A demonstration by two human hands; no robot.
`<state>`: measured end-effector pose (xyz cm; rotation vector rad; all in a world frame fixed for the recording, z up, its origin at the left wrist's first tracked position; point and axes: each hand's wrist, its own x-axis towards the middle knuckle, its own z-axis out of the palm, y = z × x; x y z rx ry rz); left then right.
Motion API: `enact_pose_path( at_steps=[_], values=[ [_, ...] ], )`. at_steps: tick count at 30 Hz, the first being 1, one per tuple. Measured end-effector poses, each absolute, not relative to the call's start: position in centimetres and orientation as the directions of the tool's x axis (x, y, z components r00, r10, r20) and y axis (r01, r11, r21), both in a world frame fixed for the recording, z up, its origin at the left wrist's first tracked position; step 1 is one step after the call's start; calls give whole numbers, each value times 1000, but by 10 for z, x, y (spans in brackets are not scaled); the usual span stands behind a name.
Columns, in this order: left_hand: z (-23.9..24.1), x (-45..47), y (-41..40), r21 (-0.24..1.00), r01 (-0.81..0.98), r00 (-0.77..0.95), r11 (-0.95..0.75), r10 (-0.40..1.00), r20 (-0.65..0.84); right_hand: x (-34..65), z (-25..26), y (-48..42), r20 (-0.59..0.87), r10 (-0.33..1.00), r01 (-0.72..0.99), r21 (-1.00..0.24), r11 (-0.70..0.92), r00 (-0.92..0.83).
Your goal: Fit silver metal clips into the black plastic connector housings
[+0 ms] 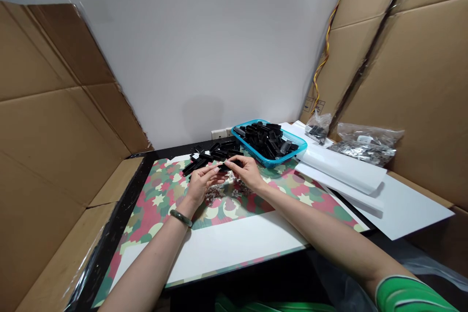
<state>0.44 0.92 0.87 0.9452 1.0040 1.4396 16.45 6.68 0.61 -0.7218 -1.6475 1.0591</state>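
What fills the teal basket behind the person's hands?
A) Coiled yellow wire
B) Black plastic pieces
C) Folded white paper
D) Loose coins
B: the teal basket is heaped with black plastic pieces.

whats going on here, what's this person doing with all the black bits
A person is holding a small black plastic connector between their left hand and right hand, above silvery metal parts on a camouflage-patterned mat. More black connectors lie loose nearby, others fill a teal basket, and plastic bags of parts sit to the right.
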Motion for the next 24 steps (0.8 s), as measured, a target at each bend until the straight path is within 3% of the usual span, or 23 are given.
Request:
enact_pose_path(
  at_steps=[14,22,24],
  values=[
    [12,3,7,961,-276,-92,-26,996,0,164,4,60,497,812,-22,-856,516,-304],
    [7,0,11,968,-151,-95,-201,978,188,160,3,61,279,890,-150,-959,241,-360],
    [6,-1,13,965,-127,-122,-229,969,214,160,3,60,298,886,-102,-954,280,-355]
  ],
)
